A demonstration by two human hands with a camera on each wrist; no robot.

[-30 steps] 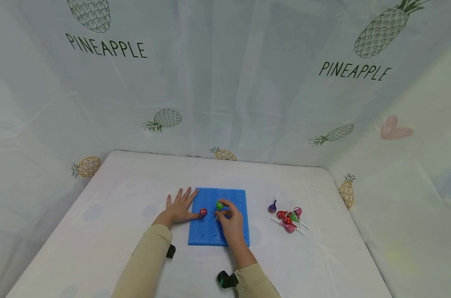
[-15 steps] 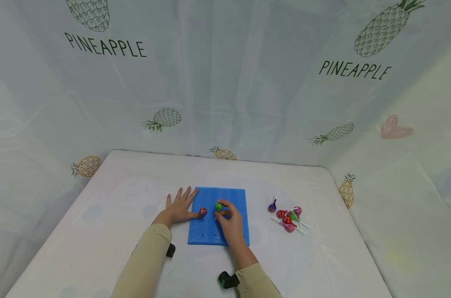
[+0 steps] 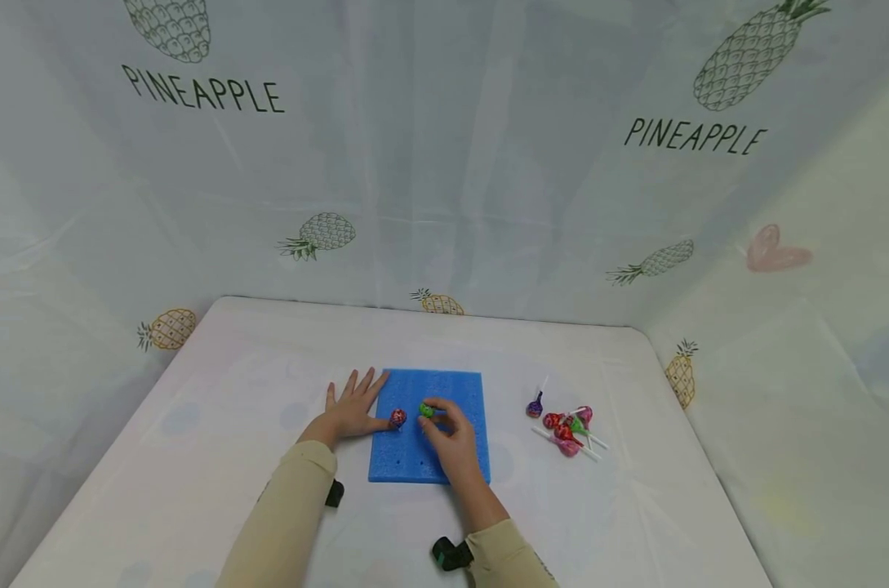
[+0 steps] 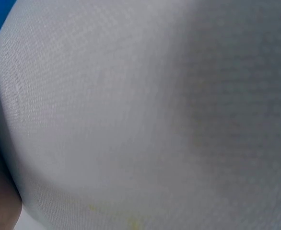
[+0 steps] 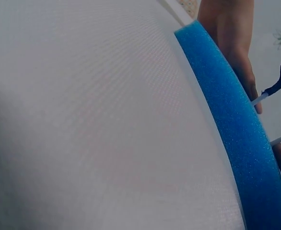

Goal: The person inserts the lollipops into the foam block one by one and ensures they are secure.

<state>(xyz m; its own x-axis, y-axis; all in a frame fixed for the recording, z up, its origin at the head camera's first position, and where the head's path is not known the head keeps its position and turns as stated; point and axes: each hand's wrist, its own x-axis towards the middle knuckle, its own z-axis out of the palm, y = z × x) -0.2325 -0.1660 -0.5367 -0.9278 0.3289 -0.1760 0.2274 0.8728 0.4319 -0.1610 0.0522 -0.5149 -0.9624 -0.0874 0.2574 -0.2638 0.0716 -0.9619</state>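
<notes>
On the blue foam board, a green-wrapped lollipop is pinched by the right hand; the board's left edge is touched by the left hand, fingers spread, beside a standing red-wrapped lollipop.

White table, grey-white pineapple-print backdrop, pink heart print
</notes>
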